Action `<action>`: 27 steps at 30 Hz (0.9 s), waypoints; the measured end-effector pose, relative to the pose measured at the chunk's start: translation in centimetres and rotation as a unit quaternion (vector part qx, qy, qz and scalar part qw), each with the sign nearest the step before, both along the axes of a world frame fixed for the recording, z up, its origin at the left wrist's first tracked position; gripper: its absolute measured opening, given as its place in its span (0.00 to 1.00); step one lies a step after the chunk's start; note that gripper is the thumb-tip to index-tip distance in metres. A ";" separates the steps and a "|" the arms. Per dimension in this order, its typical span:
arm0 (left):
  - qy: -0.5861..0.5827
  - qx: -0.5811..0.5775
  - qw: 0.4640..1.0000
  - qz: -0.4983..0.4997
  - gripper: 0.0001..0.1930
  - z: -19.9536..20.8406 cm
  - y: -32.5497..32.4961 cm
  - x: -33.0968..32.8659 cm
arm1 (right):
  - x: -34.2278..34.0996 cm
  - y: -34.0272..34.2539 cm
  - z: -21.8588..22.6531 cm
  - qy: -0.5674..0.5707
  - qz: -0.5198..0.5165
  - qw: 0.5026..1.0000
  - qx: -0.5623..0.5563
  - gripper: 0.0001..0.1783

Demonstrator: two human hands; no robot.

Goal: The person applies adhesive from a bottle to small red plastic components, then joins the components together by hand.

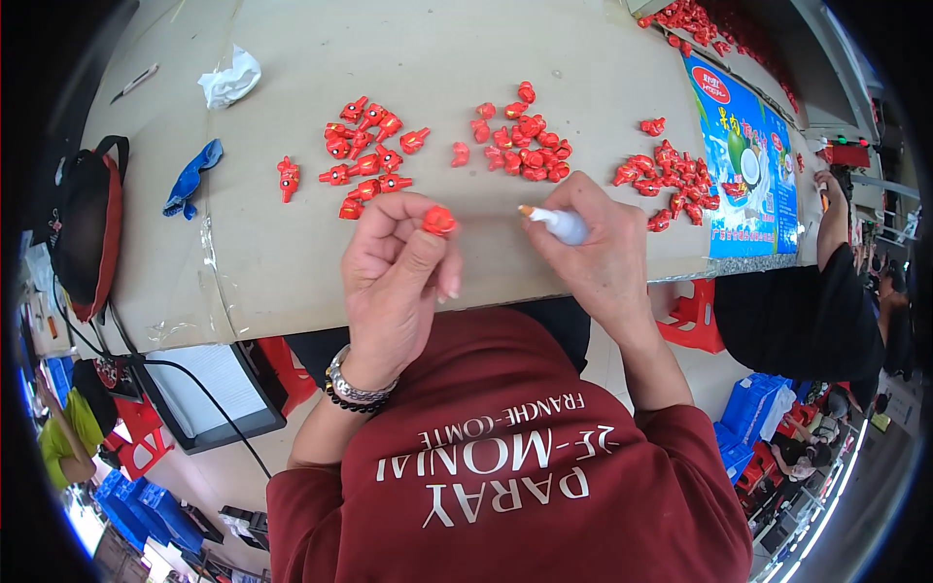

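Between the thumb and fingers of my left hand (391,277) is a small red plastic figure (439,221), held above the near edge of the table. My right hand (607,248) grips a small white bottle (565,227) with a narrow nozzle and an orange-brown tip. The tip points left toward the red figure and stays apart from it. Past my hands lie three loose groups of similar red figures: a left group (362,163) showing dark eye-like spots, a middle group (531,129) and a right group (671,175). A single red figure (289,180) lies farther left.
On the cardboard-covered table (262,262) lie a crumpled white tissue (231,78), a pen (134,84), a blue cloth-like strip (193,178) and a black-and-red bag (89,233). A blue printed sheet (743,155) covers the right side. Another person's arm (834,219) reaches in beyond it.
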State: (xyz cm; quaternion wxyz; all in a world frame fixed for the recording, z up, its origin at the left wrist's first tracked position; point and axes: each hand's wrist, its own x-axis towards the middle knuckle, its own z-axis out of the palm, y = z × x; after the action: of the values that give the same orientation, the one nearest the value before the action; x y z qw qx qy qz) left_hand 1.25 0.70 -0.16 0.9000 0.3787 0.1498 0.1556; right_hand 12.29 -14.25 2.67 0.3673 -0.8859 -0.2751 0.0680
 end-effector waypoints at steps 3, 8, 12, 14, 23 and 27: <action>-0.008 0.017 1.000 0.025 0.07 -0.1 1.0 -0.7 | -0.2 0.1 -0.5 -0.018 0.028 0.998 -0.056 0.10; -0.025 0.035 0.998 0.050 0.08 -0.2 2.1 -1.4 | -0.1 -0.2 0.0 0.005 0.049 0.995 -0.088 0.08; -0.031 0.029 0.998 0.051 0.08 -0.1 2.4 -1.5 | -0.2 -0.4 -0.1 -0.031 0.071 0.994 -0.074 0.09; -0.045 0.028 0.998 0.045 0.08 -0.1 2.5 -1.5 | -0.2 -0.4 0.2 -0.052 0.108 0.992 -0.047 0.12; -0.016 -0.030 0.999 0.013 0.09 -0.1 1.3 -1.7 | 0.9 -0.9 -0.1 -0.091 0.152 0.982 -0.063 0.14; -0.021 -0.037 0.999 -0.008 0.09 -0.6 0.6 -1.5 | 1.2 -0.7 0.2 -0.094 0.141 0.982 -0.088 0.12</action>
State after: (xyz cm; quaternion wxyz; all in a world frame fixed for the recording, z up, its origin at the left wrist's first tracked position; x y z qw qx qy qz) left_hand -0.21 1.30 -0.77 0.9175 0.3429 0.1337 0.1504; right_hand 13.45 -14.92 2.86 0.2469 -0.8696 -0.4234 0.0595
